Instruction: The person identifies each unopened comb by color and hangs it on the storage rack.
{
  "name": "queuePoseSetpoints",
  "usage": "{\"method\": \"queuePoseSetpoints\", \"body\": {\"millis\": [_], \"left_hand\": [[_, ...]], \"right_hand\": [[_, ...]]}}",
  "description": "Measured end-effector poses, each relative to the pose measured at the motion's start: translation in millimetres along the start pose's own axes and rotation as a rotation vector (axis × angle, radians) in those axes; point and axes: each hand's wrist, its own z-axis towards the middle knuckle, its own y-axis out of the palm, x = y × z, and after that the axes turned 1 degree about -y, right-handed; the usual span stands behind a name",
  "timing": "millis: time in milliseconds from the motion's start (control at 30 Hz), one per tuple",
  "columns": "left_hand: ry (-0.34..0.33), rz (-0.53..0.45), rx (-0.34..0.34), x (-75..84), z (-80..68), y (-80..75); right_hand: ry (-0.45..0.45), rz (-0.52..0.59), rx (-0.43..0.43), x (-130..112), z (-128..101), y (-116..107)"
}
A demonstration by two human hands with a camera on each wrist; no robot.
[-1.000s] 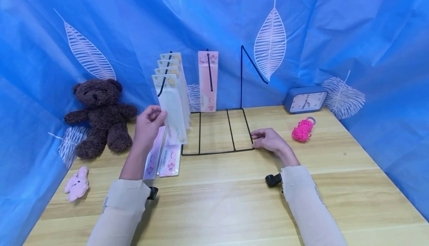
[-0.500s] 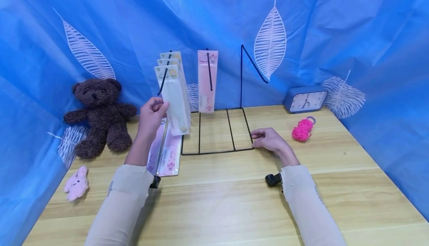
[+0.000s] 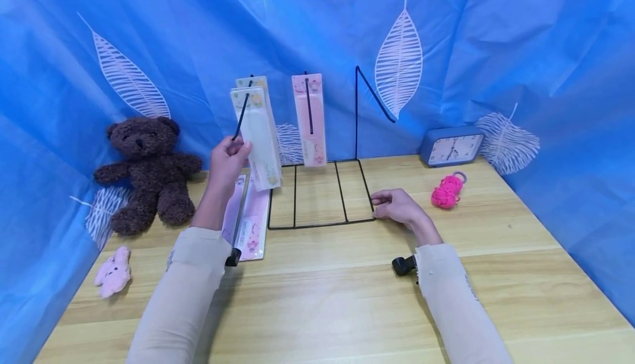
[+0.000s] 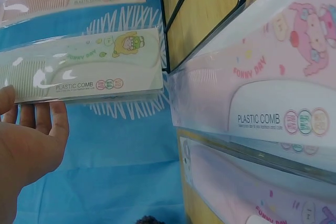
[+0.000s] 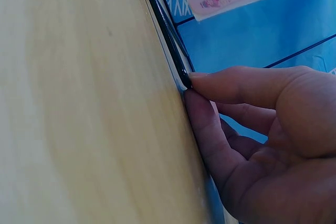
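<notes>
Packaged plastic combs with pale green and white cards hang on the left hook of a black wire rack (image 3: 322, 225). My left hand (image 3: 229, 160) pinches the long side edge of the front packaged comb (image 4: 105, 69), thumb on its face and fingers behind. The comb hangs almost upright, close to those behind it. A pink packaged comb (image 3: 310, 121) hangs from the middle hook; the right hook (image 3: 375, 95) is bare. My right hand (image 3: 397, 208) pinches the front right corner of the rack base between thumb and forefinger, low against the tabletop.
Pink and purple packaged combs (image 3: 253, 231) lie on the table left of the rack. A brown teddy bear (image 3: 149, 171) and small pink plush (image 3: 114, 273) are farther left. A blue clock (image 3: 452, 147) and pink yarn bundle (image 3: 448, 192) stand right. A blue curtain (image 3: 496, 49) hangs behind.
My left hand has slid the front green comb backward along the left hook, up and slightly right in view, closing the gaps between the packs. My right hand stays on the rack corner.
</notes>
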Motion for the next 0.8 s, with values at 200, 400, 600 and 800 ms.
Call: {"method": "queuePoseSetpoints", "body": {"millis": [200,400,600,800], "left_hand": [[0.006,-0.002,-0.002,-2.1,5.2,-1.8],[0.005,0.003,-0.009,-5.2,5.9,-4.4],[-0.016,0.022,-0.006,-11.5,2.2,-11.4],[-0.049,0.065,0.022,-23.1,-3.2,-24.3]], "right_hand": [[0.0,0.004,-0.003,-2.1,-1.2,-0.4],[-0.002,-0.007,0.005,-1.6,-1.7,-0.9],[-0.008,-0.029,0.002,0.5,-1.4,-0.9],[-0.009,-0.021,0.005,-0.6,-1.6,-0.9]]}}
